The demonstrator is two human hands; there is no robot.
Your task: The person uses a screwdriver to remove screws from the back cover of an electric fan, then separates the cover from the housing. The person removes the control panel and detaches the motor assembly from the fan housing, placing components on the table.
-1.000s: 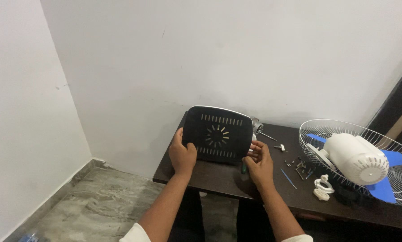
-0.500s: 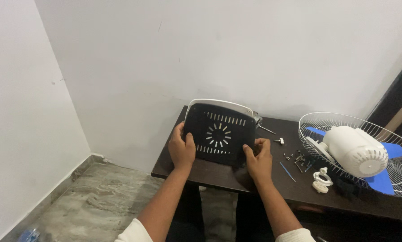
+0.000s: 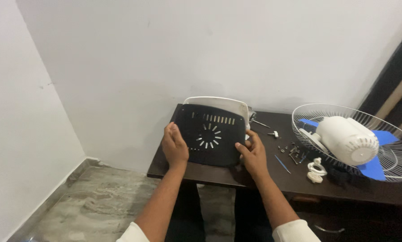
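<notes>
My left hand (image 3: 174,146) grips the left edge of a black vented base plate (image 3: 210,133) with slots in a ring at its middle. My right hand (image 3: 253,154) holds the plate's lower right edge. The plate stands tilted up on the dark table (image 3: 219,175), and behind its top shows the white fan base cover (image 3: 219,102). Both hands have their fingers closed on the plate.
To the right lies a white wire fan guard (image 3: 389,157) with a white motor housing (image 3: 346,139) and blue blades (image 3: 373,169). Loose screws (image 3: 292,151), a blue thin tool (image 3: 281,164) and a white plastic knob part (image 3: 315,171) lie between. White walls behind and left; stone floor below left.
The black plate has separated and slid down from the white cover, which now shows above it. Both hands shifted slightly left and lower with the plate.
</notes>
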